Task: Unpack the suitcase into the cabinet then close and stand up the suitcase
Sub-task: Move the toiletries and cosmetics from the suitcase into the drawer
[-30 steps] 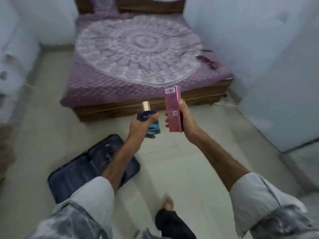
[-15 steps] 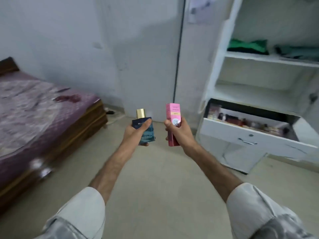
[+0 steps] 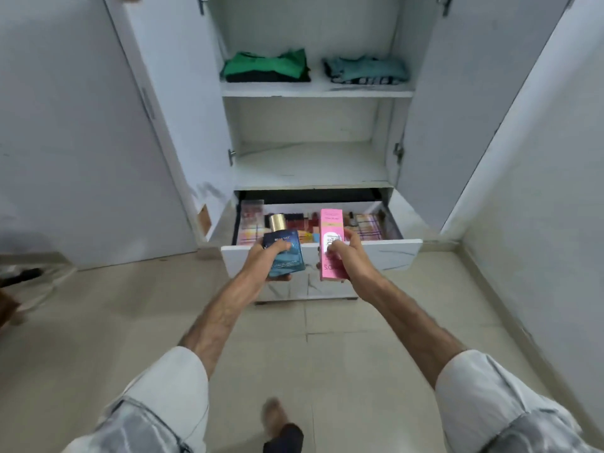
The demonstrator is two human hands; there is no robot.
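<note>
My left hand (image 3: 264,263) grips a blue perfume bottle (image 3: 287,256) with a gold cap, held upright. My right hand (image 3: 346,259) holds a tall pink box (image 3: 330,230), also upright. Both are in front of the white cabinet's open drawer (image 3: 385,253), which holds several small cosmetics and boxes. The cabinet (image 3: 310,89) stands open with both doors swung wide. The suitcase is out of view.
A folded green and black pile (image 3: 268,67) and a teal pile (image 3: 366,70) lie on the upper shelf. The middle shelf (image 3: 310,165) is bare. The open doors (image 3: 173,93) flank the cabinet, a wall runs along the right, and my foot (image 3: 274,416) is on the tiled floor.
My view has swung right from the bed and suitcase to face the cabinet. I have come closer, and both hands, still holding their items, now reach the open drawer.
</note>
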